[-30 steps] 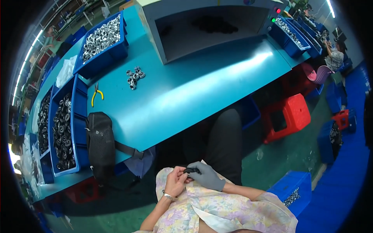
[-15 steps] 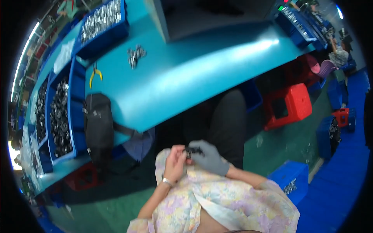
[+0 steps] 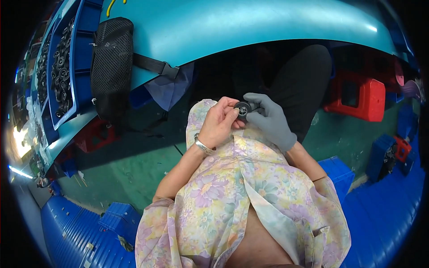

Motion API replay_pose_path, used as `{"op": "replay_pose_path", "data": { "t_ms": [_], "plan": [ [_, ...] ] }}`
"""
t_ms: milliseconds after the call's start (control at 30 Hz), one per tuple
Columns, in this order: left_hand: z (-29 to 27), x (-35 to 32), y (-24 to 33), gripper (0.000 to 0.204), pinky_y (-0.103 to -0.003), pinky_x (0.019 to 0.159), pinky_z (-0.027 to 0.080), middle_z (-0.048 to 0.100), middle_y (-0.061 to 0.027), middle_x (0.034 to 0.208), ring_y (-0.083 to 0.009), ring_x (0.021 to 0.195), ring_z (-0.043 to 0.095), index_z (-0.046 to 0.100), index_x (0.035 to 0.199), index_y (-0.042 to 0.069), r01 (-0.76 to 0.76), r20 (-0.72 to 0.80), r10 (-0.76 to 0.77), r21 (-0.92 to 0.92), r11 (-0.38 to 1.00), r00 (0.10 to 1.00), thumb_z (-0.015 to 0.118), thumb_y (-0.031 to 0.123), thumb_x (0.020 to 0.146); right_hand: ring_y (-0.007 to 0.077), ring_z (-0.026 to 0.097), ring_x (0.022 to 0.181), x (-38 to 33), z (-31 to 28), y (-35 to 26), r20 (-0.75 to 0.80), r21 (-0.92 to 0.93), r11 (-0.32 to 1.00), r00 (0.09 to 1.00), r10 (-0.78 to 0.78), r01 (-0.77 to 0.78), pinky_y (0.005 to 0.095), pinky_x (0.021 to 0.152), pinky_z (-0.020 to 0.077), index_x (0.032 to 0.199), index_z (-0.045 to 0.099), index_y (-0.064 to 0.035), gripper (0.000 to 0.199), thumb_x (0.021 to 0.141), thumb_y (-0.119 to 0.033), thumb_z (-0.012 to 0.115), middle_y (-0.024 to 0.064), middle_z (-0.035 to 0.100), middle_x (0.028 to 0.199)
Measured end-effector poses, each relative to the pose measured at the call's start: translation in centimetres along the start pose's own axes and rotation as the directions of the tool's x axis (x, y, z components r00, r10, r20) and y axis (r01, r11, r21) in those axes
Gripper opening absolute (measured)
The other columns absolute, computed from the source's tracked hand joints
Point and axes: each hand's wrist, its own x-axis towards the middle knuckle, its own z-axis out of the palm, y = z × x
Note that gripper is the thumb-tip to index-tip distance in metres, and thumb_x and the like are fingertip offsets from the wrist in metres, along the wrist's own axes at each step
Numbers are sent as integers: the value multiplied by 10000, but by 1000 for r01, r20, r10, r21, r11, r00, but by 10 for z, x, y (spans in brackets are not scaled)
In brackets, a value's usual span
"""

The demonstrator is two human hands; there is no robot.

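Observation:
A small black toy wheel [image 3: 242, 110] with a spoked silver-grey hub is held over my lap. My bare left hand [image 3: 220, 123] pinches its left side between thumb and fingers. On the other side my right hand [image 3: 271, 119], in a grey glove, closes its thumb and fingers on the same black part. Whatever lies behind the wheel is mostly covered by the gloved fingers.
The turquoise table [image 3: 250, 22] spans the far side. A black mesh waist bag [image 3: 112, 67] lies at its left, beside a blue bin [image 3: 83, 53] of black wheels. A red stool [image 3: 364, 96] stands at the right; a blue crate [image 3: 336, 172] sits behind my right arm.
My view has tipped down toward my lap, so the table and bins sit higher in the picture. The black part in my hands now shows its round, spoked face.

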Motion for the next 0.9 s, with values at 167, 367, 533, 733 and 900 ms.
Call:
{"op": "replay_pose_path", "data": {
  "t_ms": [167, 367, 533, 733, 900],
  "plan": [
    [-12, -1, 10, 165, -229, 732, 509, 619, -26, 897, -89, 792, 607, 547, 1075, 15, 179, 263, -127, -184, 966, 956, 561, 137, 964, 204, 574, 868, 1, 0, -14, 249, -536, 715, 894, -373, 448, 309, 724, 497, 1214, 567, -81, 520, 728, -33, 746, 75, 547, 998],
    [-21, 0, -2, 235, -237, 781, 507, 616, -18, 972, -93, 824, 600, 563, 1044, 50, 365, 454, -145, -447, 816, 879, 639, 242, 932, 246, 562, 868, -2, 1, -17, 287, -556, 671, 871, -399, 491, 342, 693, 491, 1106, 586, -86, 512, 643, -81, 805, 85, 546, 971],
    [-14, 2, 3, 227, -266, 846, 496, 622, -31, 1016, -104, 907, 593, 555, 1017, 49, 377, 421, -165, -490, 786, 892, 634, 244, 934, 256, 556, 908, -1, 2, -11, 238, -547, 684, 873, -427, 483, 353, 726, 483, 1099, 578, -85, 527, 623, -79, 804, 85, 547, 974],
    [-6, 1, 5, 269, -311, 937, 470, 611, -138, 1152, -157, 989, 594, 530, 1045, 36, 268, 392, -10, -609, 746, 920, 646, 245, 921, 249, 548, 998, -1, 8, -11, 170, -479, 728, 866, -471, 490, 333, 838, 471, 1180, 539, -66, 606, 627, -56, 786, 93, 547, 1048],
    [-3, -5, 19, 472, -309, 809, 489, 628, -159, 1100, -174, 944, 582, 475, 1063, 19, -401, 45, 400, 180, 898, 915, 786, 10, 709, 149, 518, 1086, -4, 4, -1, 54, 219, 968, 989, -137, 122, 330, 952, 450, 1322, 433, -11, 517, 889, -210, 632, 60, 529, 1164]
  ]
}}
